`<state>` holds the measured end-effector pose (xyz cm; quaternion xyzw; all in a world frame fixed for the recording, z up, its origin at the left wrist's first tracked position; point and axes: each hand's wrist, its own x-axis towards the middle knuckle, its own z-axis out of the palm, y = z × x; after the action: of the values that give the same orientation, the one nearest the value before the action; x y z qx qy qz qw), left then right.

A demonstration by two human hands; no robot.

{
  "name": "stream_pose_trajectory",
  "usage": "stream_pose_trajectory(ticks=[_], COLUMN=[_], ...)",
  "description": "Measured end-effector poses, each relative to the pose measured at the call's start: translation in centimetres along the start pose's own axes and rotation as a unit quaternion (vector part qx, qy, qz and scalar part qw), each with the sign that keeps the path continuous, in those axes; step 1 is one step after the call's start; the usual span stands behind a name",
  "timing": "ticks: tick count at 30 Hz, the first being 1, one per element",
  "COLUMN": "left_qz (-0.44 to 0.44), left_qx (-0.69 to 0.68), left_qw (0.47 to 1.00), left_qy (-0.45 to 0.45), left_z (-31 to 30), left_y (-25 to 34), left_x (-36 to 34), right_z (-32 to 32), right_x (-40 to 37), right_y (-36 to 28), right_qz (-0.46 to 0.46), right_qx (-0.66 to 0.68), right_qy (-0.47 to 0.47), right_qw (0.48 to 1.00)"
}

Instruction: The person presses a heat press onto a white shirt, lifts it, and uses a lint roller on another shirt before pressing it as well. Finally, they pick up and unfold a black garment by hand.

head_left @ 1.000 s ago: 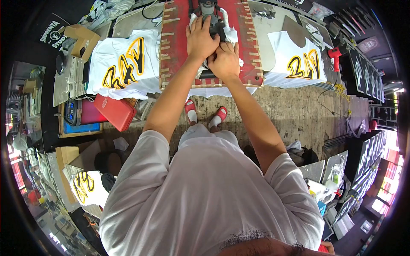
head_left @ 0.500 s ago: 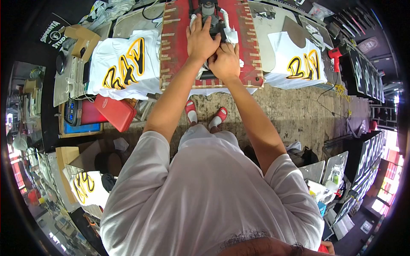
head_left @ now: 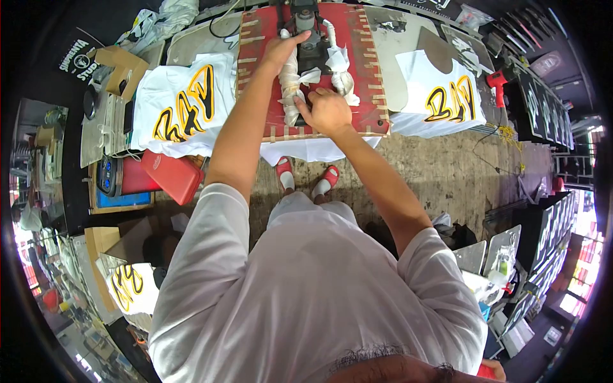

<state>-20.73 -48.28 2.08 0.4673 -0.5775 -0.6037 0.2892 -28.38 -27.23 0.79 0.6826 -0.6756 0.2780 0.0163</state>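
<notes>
A wide red board (head_left: 255,96) with tape strips along its edges lies in front of me, carrying a grey and black metal mechanism (head_left: 305,19). Two side bars wrapped in white cloth run toward me, the left wrapped bar (head_left: 289,86) and the right wrapped bar (head_left: 342,80). My left hand (head_left: 286,50) reaches over the upper left bar, its fingers stretched toward the mechanism. At the near end, my right hand (head_left: 329,113) is curled over the dark crossbar between the wrapped bars, thumb out to the left. Its fingertips are hidden.
White shirts with yellow and black lettering lie on the left (head_left: 185,105) and right (head_left: 440,89) of the board. A red heat gun (head_left: 497,85) is at the right. A red case (head_left: 172,175) sits low left, beside a cardboard box (head_left: 121,67) higher up.
My hands have moved apart: the left slid up and left, the right came down toward the near end. More of the wrapped bars is uncovered.
</notes>
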Motion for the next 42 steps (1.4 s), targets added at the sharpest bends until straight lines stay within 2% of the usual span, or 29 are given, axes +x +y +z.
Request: stream_pose_trajectory(ticks=[3,5,6,8,9,10,11,12,13,14,15,17,19,20,21,23,25,26,27,28,29,31,33,35,37,39,41,42], left_qz=[-0.021,-0.035,-0.053,-0.034,0.014,0.054,0.057,-0.100,-0.270,-0.099,0.095,0.097,0.167,0.264,0.318,0.355,0.368,0.317,0.364,0.333,0.320,0.380,0.273,0.202,0.034,0.029,0.075,0.079], left_qx=[-0.006,-0.021,-0.035,0.019,0.065,0.403,0.400,0.323,0.249,0.348,0.429,0.388,0.312,0.362,0.378,0.398,0.365,0.219,0.270,0.159,0.214,0.179,0.129,0.217,0.222,0.318,0.317,0.317], left_qw=[1.000,0.999,0.998,0.999,0.997,0.911,0.912,0.936,0.923,0.926,0.892,0.909,0.921,0.879,0.857,0.839,0.851,0.923,0.890,0.929,0.923,0.907,0.953,0.926,0.903,0.855,0.844,0.840], left_qy=[-0.007,-0.018,-0.028,-0.038,-0.043,0.063,0.065,0.094,0.113,0.104,0.105,0.117,0.163,0.164,0.148,0.110,0.089,0.008,0.056,0.021,0.028,-0.008,-0.034,-0.232,-0.366,-0.409,-0.427,-0.434], left_z=[0.0,0.2,-0.1,-0.6,-0.5,0.1,1.1,1.9,2.4,1.5,0.1,0.1,0.7,0.6,1.1,2.0,2.2,2.2,2.0,2.2,1.7,2.8,2.5,0.3,1.7,2.5,2.5,2.6], left_y=[-0.4,-2.4,-3.7,-6.0,-3.7,4.2,10.5,13.3,11.5,6.2,2.9,3.2,2.4,0.1,-0.5,-1.1,-2.0,-3.1,-4.4,-5.9,-6.8,-6.4,-9.9,-15.6,-16.1,-16.5,-18.8,-19.4], left_x=[1.0,5.0,6.0,6.0,7.5,0.6,0.2,-1.1,-2.6,-2.5,-0.6,-3.9,-8.0,-8.7,-11.8,-16.9,-20.6,-21.5,-22.8,-24.5,-26.3,-30.5,-32.7,-30.9,-32.0,-32.3,-31.2,-30.6], right_z=[0.5,1.1,-0.6,-0.9,-3.2,-6.6,-8.6,-7.8,-6.9,-6.0,-5.1,-4.9,-5.2,-5.4,-5.2,-5.5,-4.6,-4.7,-5.2,-5.7,-6.1,-6.0,-4.9,-3.6,-4.4,1.5,5.2,6.1], right_x=[-0.4,-0.8,-0.4,-1.1,0.7,1.9,1.9,1.7,1.6,0.2,0.1,-1.2,-3.4,-4.2,-5.4,-6.9,-7.9,-7.9,-8.5,-9.4,-10.3,-12.8,-16.0,-20.1,-23.6,-28.5,-32.6,-34.1], right_y=[0.0,-0.2,-1.5,-2.2,-2.5,-3.7,-4.8,-4.1,-3.6,-3.7,-3.2,-3.0,-3.8,-3.8,-3.9,-3.9,-3.8,-4.1,-4.3,-4.6,-4.9,-4.5,-4.6,-3.4,-2.0,1.0,3.8,5.1], right_qz=[0.008,0.028,0.095,0.108,0.088,0.071,0.056,0.074,0.078,0.050,0.010,-0.038,-0.032,-0.050,-0.066,-0.064,-0.045,-0.043,-0.040,-0.035,-0.035,-0.048,0.029,0.126,0.195,0.191,0.161,0.193], right_qx=[-0.004,-0.019,-0.014,-0.020,-0.027,-0.019,-0.008,-0.013,-0.015,-0.009,-0.010,-0.011,0.024,0.059,0.092,0.000,0.032,0.058,0.085,0.080,0.076,0.103,0.197,0.229,0.211,0.145,0.058,0.048], right_qy=[-0.023,-0.040,-0.117,-0.168,-0.178,-0.124,-0.084,-0.120,-0.132,-0.068,0.013,0.117,0.134,0.149,0.166,0.136,0.152,0.155,0.159,0.163,0.168,0.179,0.145,-0.015,-0.251,-0.305,-0.403,-0.390], right_qw=[1.000,0.999,0.989,0.980,0.980,0.990,0.995,0.990,0.988,0.996,1.000,0.992,0.990,0.986,0.980,0.989,0.987,0.985,0.983,0.983,0.982,0.977,0.969,0.965,0.924,0.922,0.899,0.899])
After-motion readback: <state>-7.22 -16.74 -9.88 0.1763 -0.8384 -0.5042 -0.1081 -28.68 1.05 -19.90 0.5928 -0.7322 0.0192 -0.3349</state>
